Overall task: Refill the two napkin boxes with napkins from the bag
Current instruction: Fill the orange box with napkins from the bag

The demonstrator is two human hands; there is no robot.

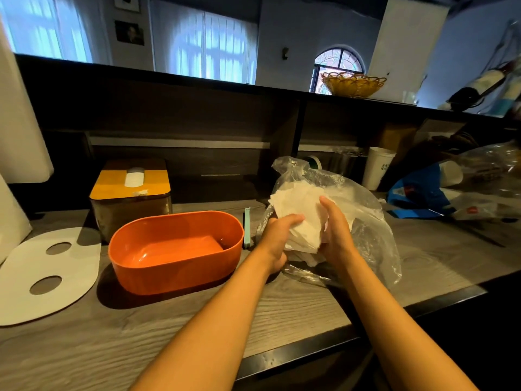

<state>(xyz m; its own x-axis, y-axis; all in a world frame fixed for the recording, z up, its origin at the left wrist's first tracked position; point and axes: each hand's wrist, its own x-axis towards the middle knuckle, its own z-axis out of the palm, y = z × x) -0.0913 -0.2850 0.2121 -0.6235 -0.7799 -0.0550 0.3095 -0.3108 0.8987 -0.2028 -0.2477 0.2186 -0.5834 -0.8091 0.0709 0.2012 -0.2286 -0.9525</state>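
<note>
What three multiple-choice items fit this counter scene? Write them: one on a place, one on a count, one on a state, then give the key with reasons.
1. Where does the white lid lie?
A. left of the orange box
B. on the orange box
C. inside the plastic bag

2. How many holes does the white lid have?
A. one
B. two
C. four

3. What state is the orange box in?
A. closed
B. packed with napkins
C. open and empty

Key:
1 A, the lid rests flat on the counter to the box's left.
2 B, two oval holes show in it.
3 C, its bare orange bottom shows, while the left hand and the right hand hold the napkin stack at the bag.
</note>
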